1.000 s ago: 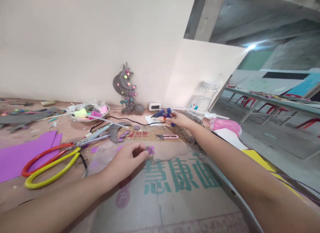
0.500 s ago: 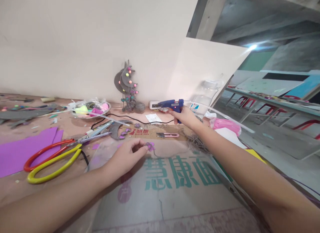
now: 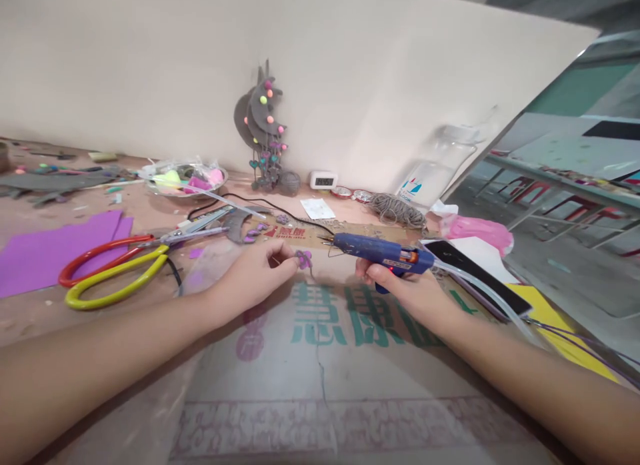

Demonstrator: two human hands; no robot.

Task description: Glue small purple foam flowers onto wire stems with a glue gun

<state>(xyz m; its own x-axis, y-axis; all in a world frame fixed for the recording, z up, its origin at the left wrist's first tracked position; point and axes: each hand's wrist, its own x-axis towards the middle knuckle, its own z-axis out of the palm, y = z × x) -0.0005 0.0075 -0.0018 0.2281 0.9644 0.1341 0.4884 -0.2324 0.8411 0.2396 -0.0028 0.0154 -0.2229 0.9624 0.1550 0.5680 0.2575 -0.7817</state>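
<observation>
Left to right, hazards: scissors (image 3: 166, 239) lie partly open beside the left forearm; a sideways sweep could knock them. Left hand (image 3: 260, 272) closed in a pinch, thumb and forefinger on a small purple piece (image 3: 304, 259) with grey yarn, over the cardboard (image 3: 250, 398) at centre (lifted or resting, cannot tell). Little of the piece protrudes, so stray hot glue could reach the fingertips. Right hand (image 3: 407, 288) wrapped round the grip of a blue glue gun (image 3: 383, 252), nozzle pointing left, near the piece; red light lit, so presumably hot. The black cord (image 3: 280, 210) might snag on the clutter. The long clear stick (image 3: 493, 295) behind the gun crosses the phone (image 3: 477, 275) and could catch there.

Writing: cardboard, red 慧康 with small Latin letters beneath, probably "huikang"; larger green 慧康, next character partly hand-covered. Clock (image 3: 324, 180): digits uncertain. Gun label: illegible. Bottle (image 3: 435, 168): "LOOK", apparently.
</observation>
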